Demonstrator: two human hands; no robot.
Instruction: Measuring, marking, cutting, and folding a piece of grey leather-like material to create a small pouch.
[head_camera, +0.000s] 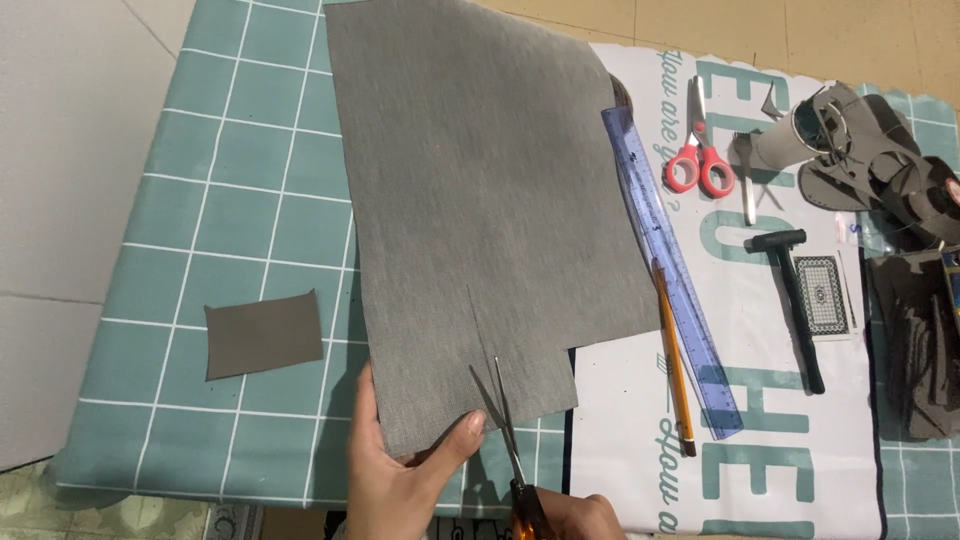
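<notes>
Scissors (505, 425) point up-frame (blades parted), right hand (575, 515) gripping them; left hand (400, 465) pinches the woven grey sheet (480, 210).

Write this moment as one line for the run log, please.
left hand: holds grey sheet at near edge | right hand: works orange-handled scissors, blades in cut | nearby: pencil, blue ruler
</notes>
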